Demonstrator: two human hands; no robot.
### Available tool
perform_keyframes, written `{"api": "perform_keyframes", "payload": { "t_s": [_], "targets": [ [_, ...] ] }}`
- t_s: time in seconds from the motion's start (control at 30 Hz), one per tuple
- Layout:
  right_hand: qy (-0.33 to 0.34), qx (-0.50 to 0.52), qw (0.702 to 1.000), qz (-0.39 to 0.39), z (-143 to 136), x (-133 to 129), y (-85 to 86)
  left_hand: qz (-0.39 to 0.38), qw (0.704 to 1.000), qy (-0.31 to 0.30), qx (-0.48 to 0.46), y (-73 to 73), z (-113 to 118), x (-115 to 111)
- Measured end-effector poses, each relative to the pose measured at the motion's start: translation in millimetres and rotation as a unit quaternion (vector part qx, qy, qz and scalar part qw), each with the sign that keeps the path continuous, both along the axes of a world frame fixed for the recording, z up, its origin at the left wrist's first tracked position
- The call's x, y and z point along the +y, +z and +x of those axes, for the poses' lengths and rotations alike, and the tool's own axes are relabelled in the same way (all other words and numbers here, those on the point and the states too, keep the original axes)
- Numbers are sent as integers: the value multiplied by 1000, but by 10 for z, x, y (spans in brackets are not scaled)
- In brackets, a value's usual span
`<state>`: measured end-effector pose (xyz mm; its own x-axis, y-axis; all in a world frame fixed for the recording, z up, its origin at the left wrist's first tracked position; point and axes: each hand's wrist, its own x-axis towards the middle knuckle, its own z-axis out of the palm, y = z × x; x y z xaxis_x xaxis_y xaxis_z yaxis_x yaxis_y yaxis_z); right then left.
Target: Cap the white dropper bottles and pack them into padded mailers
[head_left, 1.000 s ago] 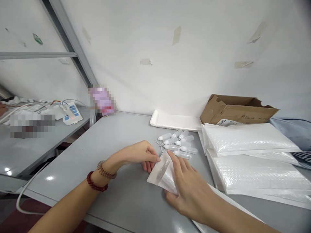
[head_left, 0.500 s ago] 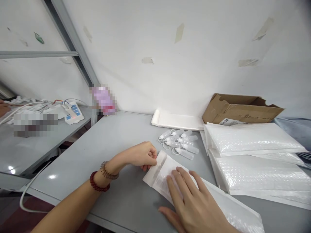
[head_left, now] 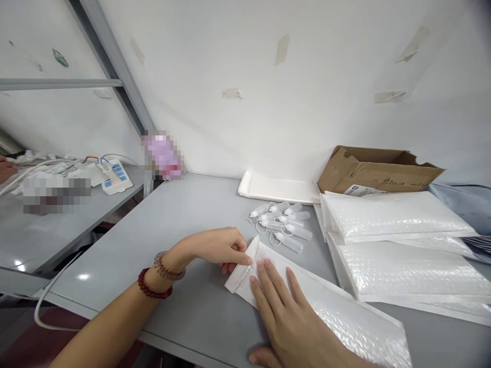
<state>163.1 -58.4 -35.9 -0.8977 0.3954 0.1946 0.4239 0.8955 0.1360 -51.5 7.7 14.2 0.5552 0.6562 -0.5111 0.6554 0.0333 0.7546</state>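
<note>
A white bubble mailer (head_left: 345,317) lies slantwise on the grey table in front of me. At its upper left end, my left hand (head_left: 226,250) pinches the flap (head_left: 245,263) between thumb and curled fingers. My right hand (head_left: 284,312) rests flat on the mailer just below the flap, fingers stretched out, thumb off to the side. Just beyond the mailer lies a group of small clear squeeze bottles (head_left: 289,243) with white caps and looped straps.
Filled bubble mailers (head_left: 414,266) are stacked at the right. Behind them stands an open cardboard box (head_left: 383,171). Flat white mailers (head_left: 280,188) lie against the wall. A power strip (head_left: 117,176) and cables sit on the left table, where part of another person's hand (head_left: 5,169) shows.
The flap has been folded over toward the mailer's body by my left hand. My right hand has slid up and left, closer to the fold.
</note>
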Motion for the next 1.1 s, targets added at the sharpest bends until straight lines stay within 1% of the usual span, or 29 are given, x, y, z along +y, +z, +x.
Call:
{"api": "perform_keyframes", "payload": {
  "t_s": [0.1,0.27,0.33,0.43,0.53,0.6,0.7,0.77,0.83,0.93,1.0,1.1],
  "targets": [
    [-6,-18,999,-38,-17,5,42,-1,999,-22,-25,7,16,-14],
    [-18,-49,995,-87,-33,10,65,-4,999,-30,-44,-29,65,-35],
    [-22,-56,993,-99,-31,9,62,4,999,-25,-37,-62,95,-47],
    [-31,-48,993,-105,-21,0,71,25,1000,1,-16,-117,149,-66],
    [-66,-16,994,-92,-13,-27,96,59,998,10,-4,-158,198,-78],
    [-75,9,995,-65,-16,-53,101,77,997,6,-5,-170,219,-83],
    [-36,51,998,-18,-37,-87,71,77,997,7,-4,-171,222,-88],
    [-11,74,997,-3,-57,-93,41,72,997,11,-2,-170,204,-86],
    [-8,79,997,-12,-73,-86,24,68,997,28,19,-173,177,-76],
    [-18,57,996,-59,-86,-64,38,67,993,71,58,-182,145,-47],
    [-16,32,996,-87,-88,-51,70,67,991,95,60,-187,143,-28],
    [3,-13,992,-124,-84,-34,121,70,988,125,53,-199,170,-16]
  ]
}}
